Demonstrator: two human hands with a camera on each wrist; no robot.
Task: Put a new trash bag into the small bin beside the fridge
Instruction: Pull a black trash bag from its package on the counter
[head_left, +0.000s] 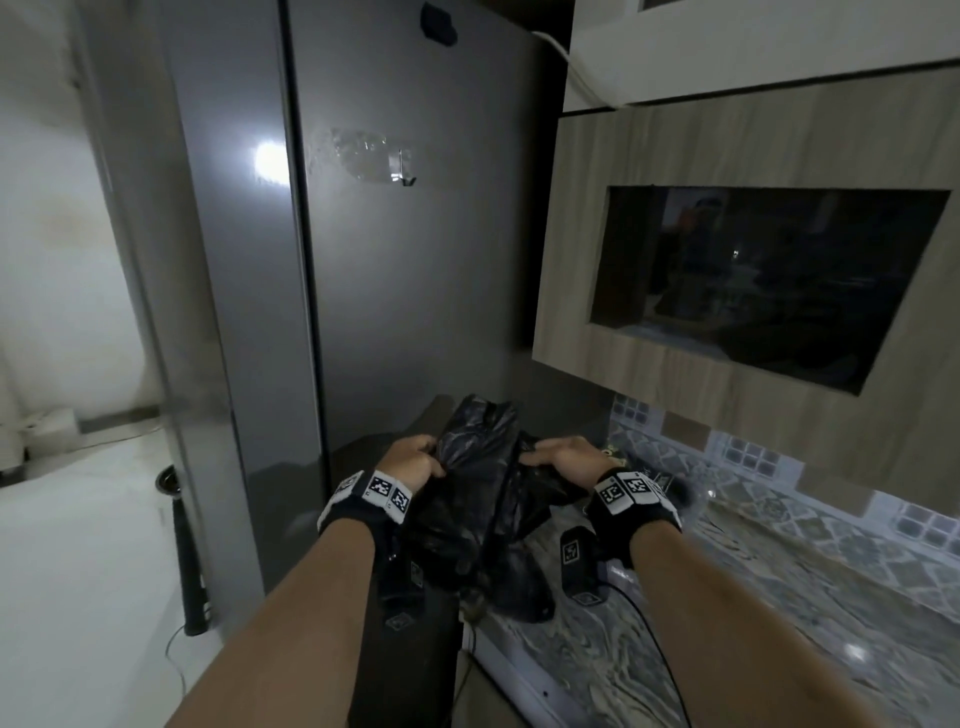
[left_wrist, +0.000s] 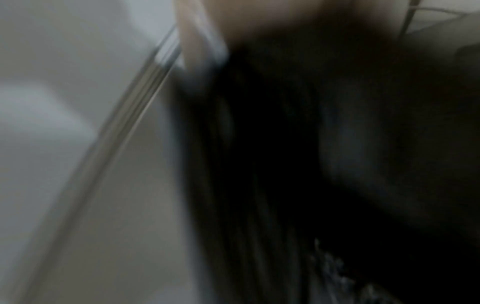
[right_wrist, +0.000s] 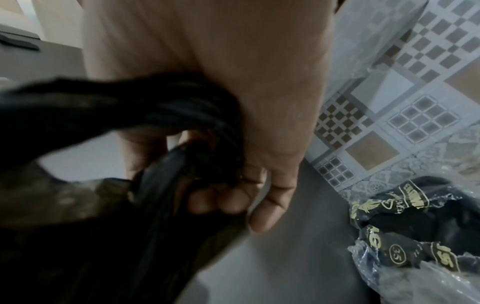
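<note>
A crumpled black trash bag (head_left: 480, 493) hangs between my two hands over the gap between the grey fridge (head_left: 395, 291) and the counter. My left hand (head_left: 413, 460) grips its left edge with curled fingers. My right hand (head_left: 558, 457) grips the right edge; in the right wrist view its fingers (right_wrist: 233, 201) curl round a bunched strand of the black bag (right_wrist: 130, 115). The left wrist view is blurred, showing only dark plastic (left_wrist: 285, 164). A dark bin (head_left: 405, 649) stands under the bag beside the fridge, mostly hidden by my left forearm.
A patterned stone counter (head_left: 753, 597) runs to the right, with a tiled backsplash (head_left: 753, 457) and a wooden wall cabinet with a dark glass panel (head_left: 753, 280) above. A clear packet of black bags (right_wrist: 405, 236) lies on the counter. White floor (head_left: 78, 545) lies left of the fridge.
</note>
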